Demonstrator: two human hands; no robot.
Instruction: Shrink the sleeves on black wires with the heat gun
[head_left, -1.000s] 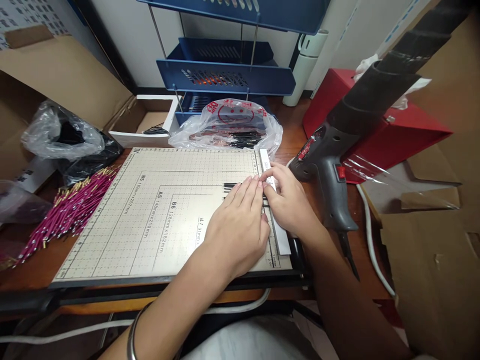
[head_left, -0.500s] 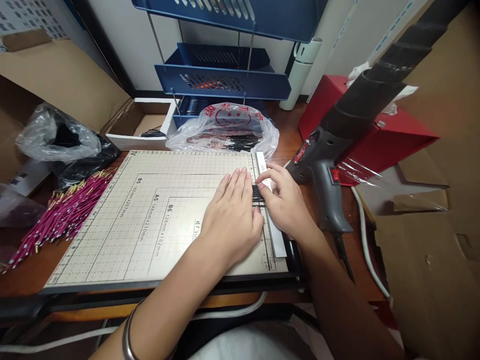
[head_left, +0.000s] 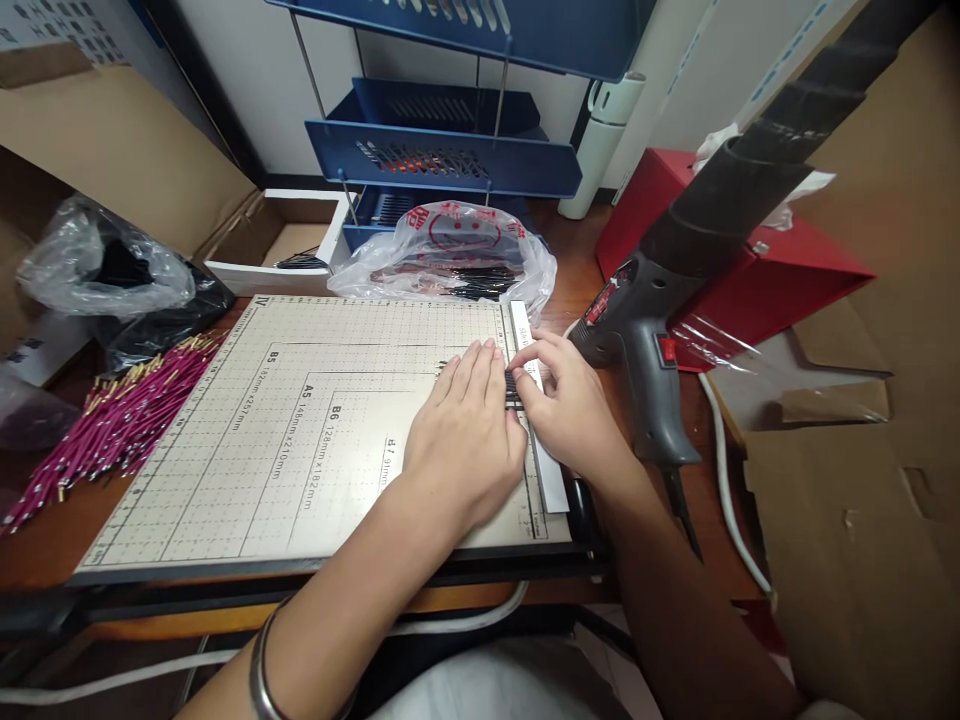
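My left hand [head_left: 469,435] lies palm down with fingers stretched out, pressing a bundle of thin black wires [head_left: 512,388] onto the gridded board of a paper cutter [head_left: 217,440]. Most of the bundle is hidden under it; a few tips poke out beyond its fingertips on the left. My right hand [head_left: 566,400] rests across the white guide strip [head_left: 553,485] at the board's right edge. Its thumb and index finger close on the right ends of the wires.
Magenta wires [head_left: 112,420] with gold tips are piled left of the cutter. Behind it are a plastic bag [head_left: 450,250] with dark wires, a white box [head_left: 270,265] and a blue rack [head_left: 442,155]. At right, a heat gun [head_left: 652,330] stands before a red box [head_left: 802,250].
Wire tips now show left of my left hand's fingers, where none were visible before. Both hands stay nearly in place; the view has shifted slightly.
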